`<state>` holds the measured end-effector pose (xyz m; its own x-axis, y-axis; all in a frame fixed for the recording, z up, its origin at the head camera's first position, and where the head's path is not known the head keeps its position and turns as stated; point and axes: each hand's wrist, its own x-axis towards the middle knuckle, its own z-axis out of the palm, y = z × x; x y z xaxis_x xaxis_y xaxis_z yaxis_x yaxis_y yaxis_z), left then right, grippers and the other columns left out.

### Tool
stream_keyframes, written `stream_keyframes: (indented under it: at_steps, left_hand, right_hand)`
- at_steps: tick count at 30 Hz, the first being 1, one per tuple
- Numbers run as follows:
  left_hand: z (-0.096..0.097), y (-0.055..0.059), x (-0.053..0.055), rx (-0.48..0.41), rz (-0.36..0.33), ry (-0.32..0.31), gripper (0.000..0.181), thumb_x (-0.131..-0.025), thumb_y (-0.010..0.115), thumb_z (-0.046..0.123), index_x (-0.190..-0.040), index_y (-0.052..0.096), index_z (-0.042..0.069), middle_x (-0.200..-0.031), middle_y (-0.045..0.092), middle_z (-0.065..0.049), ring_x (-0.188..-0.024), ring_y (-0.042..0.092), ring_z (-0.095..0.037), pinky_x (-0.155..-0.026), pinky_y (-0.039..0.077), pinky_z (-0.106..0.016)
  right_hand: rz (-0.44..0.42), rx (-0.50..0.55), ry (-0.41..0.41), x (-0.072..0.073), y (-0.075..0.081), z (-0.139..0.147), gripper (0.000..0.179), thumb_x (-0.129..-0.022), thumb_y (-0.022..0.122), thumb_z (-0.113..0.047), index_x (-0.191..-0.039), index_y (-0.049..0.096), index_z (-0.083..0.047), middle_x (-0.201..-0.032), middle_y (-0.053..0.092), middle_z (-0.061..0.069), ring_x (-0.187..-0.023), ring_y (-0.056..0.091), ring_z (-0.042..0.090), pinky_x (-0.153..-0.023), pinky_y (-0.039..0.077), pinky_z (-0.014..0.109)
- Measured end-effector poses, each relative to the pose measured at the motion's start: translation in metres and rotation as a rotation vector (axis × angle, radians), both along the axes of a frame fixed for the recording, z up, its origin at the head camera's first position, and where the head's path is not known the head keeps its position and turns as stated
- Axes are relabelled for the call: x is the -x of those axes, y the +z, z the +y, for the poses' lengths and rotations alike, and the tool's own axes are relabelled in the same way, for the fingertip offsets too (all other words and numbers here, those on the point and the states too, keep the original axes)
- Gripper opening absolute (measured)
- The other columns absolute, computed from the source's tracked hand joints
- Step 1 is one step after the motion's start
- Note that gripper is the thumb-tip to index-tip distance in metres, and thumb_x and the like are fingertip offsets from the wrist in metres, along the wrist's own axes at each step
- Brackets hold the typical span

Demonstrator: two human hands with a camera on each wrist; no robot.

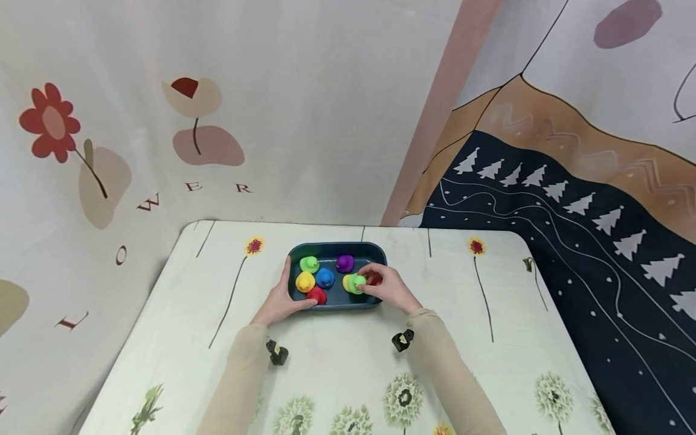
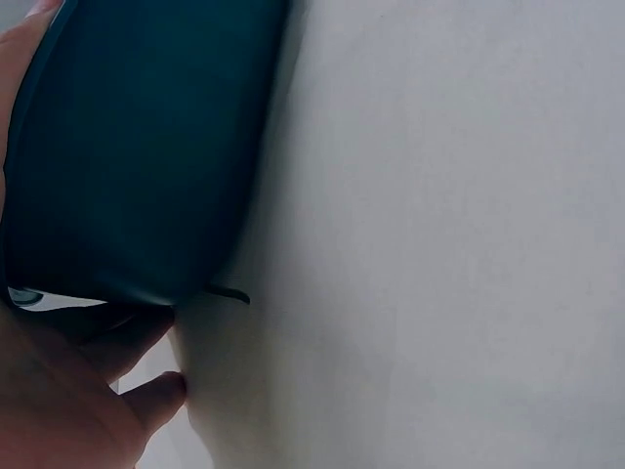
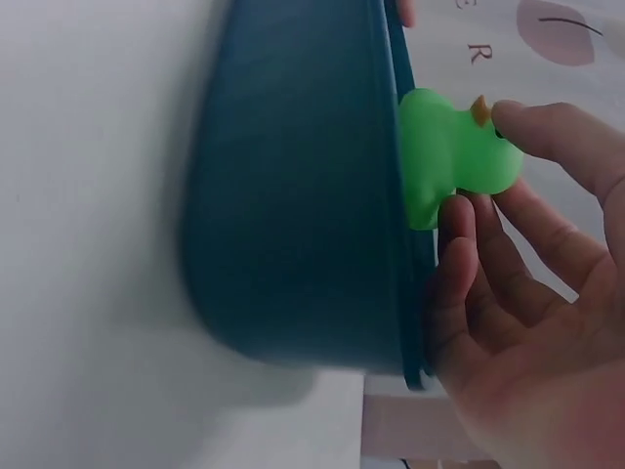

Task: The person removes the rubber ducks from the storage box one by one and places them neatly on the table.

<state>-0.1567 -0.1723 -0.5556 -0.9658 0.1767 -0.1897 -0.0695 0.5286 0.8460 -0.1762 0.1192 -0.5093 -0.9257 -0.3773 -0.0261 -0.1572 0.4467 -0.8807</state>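
A dark blue-green tray [image 1: 337, 305] holds several small rubber ducks. My left hand [image 1: 278, 300] grips its left end, with fingers along the side and thumb over the front rim. In the right part, my right hand [image 1: 387, 286] pinches a light green rubber duck [image 1: 356, 284] by the head. The right wrist view shows this duck [image 3: 430, 156] above the tray's rim, its orange beak by the thumb. Something yellow peeks out behind it in the head view. A red duck [image 1: 374, 278] is partly hidden under the right hand.
Other ducks in the tray are green [image 1: 309, 264], yellow [image 1: 304, 282], blue [image 1: 325, 278], purple [image 1: 345, 263] and red [image 1: 317, 295]. A flower-print cloth [image 1: 179, 338] covers the table. Printed curtains hang behind and to the right. Small black devices sit at both wrists.
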Motion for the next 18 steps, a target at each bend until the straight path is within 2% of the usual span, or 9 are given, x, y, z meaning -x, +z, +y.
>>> stream_keyframes:
  at_steps: [11, 18]
  left_hand:
    - [0.001, 0.001, -0.001, 0.002, -0.008, 0.0, 0.123, -0.078, 0.081, 0.038, -0.153, -0.016, 0.027, -0.158, 0.01, -0.021, -0.141, 0.019, -0.043, -0.109, 0.02, -0.06]
    - [0.001, 0.003, -0.001, -0.013, -0.013, 0.004, 0.123, -0.078, 0.081, 0.037, -0.153, -0.015, 0.028, -0.159, 0.008, -0.02, -0.141, 0.017, -0.043, -0.109, 0.019, -0.06]
  right_hand:
    - [0.055, 0.014, 0.0, 0.002, 0.007, 0.022, 0.025, -0.083, 0.075, -0.005, -0.107, 0.068, -0.003, -0.09, 0.063, 0.004, -0.079, 0.057, 0.019, -0.07, 0.049, 0.029]
    - [0.074, -0.018, -0.007, 0.005, 0.013, 0.036, 0.026, -0.082, 0.075, -0.005, -0.108, 0.068, -0.002, -0.099, 0.064, 0.006, -0.083, 0.059, 0.021, -0.07, 0.048, 0.031]
